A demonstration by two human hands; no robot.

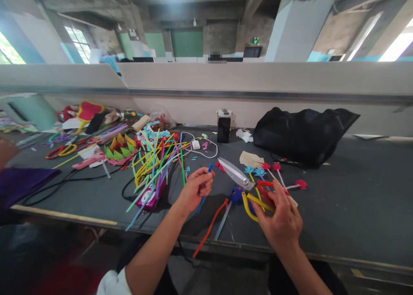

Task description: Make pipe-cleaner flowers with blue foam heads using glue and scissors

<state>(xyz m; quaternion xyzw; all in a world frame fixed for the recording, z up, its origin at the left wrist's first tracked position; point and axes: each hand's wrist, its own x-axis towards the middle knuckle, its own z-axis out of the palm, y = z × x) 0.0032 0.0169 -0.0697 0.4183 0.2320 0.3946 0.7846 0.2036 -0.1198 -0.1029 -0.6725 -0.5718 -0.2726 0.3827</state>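
Observation:
My left hand [196, 189] is closed on a blue pipe cleaner [200, 205], whose upper end sticks out above the thumb. In my right hand [282, 215] are scissors [234, 173] with red and yellow handles. Their blades point up and left toward the left hand, apart from the blue piece. Below the blades lies a dark blue fuzzy piece [237, 195], partly hidden. An orange pipe cleaner [211, 228] and a pale strip [223, 221] reach toward the table's front edge. Blue flowers [254, 170] and red flowers [301, 184] on stems lie beyond the right hand.
Many coloured pipe cleaners [158, 166] lie heaped at left, beside a pink glue gun [88, 161] and orange-and-yellow-handled scissors [66, 150]. A phone [223, 130] stands at the back, near a white cable [209, 153]. A black bag [300, 136] sits back right. Another person's arm [7, 153] shows far left.

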